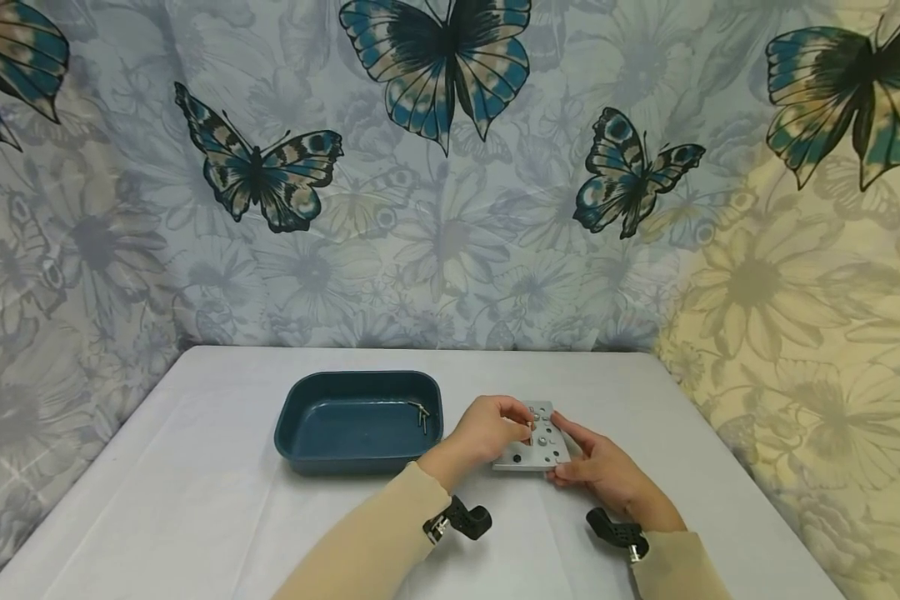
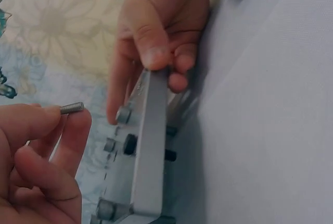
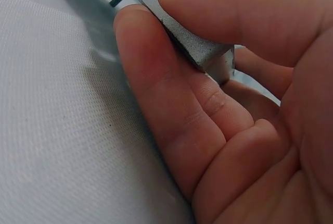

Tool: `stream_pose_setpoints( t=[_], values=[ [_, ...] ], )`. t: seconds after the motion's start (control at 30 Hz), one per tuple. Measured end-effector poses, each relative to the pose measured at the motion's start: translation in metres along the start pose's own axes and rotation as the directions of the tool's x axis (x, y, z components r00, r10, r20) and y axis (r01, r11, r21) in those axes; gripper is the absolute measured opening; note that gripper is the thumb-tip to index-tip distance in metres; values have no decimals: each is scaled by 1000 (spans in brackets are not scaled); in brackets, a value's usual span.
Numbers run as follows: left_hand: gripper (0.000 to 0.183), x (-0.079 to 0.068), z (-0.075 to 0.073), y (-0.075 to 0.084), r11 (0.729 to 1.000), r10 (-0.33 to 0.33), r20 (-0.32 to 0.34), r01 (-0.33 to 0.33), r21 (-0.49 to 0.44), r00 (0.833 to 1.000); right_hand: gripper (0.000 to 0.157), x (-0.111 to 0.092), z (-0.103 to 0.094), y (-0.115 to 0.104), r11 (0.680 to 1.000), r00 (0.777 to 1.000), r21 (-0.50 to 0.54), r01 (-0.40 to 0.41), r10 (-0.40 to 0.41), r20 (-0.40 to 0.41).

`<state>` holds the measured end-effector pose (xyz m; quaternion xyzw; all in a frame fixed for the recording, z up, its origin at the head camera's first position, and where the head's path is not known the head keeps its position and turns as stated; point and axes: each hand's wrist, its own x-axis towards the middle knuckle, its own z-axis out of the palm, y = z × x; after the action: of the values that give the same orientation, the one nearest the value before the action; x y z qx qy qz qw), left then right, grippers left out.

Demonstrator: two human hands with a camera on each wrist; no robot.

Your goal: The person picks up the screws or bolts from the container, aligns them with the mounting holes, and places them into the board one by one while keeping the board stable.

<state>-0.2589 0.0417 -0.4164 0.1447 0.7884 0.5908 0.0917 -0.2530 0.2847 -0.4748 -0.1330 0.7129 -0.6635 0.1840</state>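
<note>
While right hand (image 1: pixel 606 473) grips plate (image 1: pixel 534 461) edge, left hand (image 1: pixel 487 429) pinching screw (image 2: pixel 73 108), tabletop (image 1: pixel 720 500) rightward

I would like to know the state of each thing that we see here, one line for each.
Left hand: pinching the threaded bolt
Threaded bolt: tip exposed, not in a hole
Right hand: gripping the metal plate
Metal plate: held, bolts in several holes
Dark bolt: through the plate, tip protruding underneath
Blue tray: upright, loose bolts inside
</note>
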Motion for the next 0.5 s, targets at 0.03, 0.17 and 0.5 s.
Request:
stream_pose_setpoints(
  t=[0.03, 0.17, 0.5],
  values=[
    [11, 1, 3, 0, 1000, 8, -7, -7, 21, 1000, 97, 0, 0, 0, 1000, 1000, 1, 0, 0, 3],
    [10, 2, 12, -1, 996, 49, -21, -47, 79, 999, 96, 1, -1, 1, 1000, 1000, 8, 7, -7, 10],
    [11, 5, 26, -11, 975, 144, -13, -140, 171, 990, 96, 0, -1, 4, 999, 999, 34, 28, -28, 18]
  ],
)
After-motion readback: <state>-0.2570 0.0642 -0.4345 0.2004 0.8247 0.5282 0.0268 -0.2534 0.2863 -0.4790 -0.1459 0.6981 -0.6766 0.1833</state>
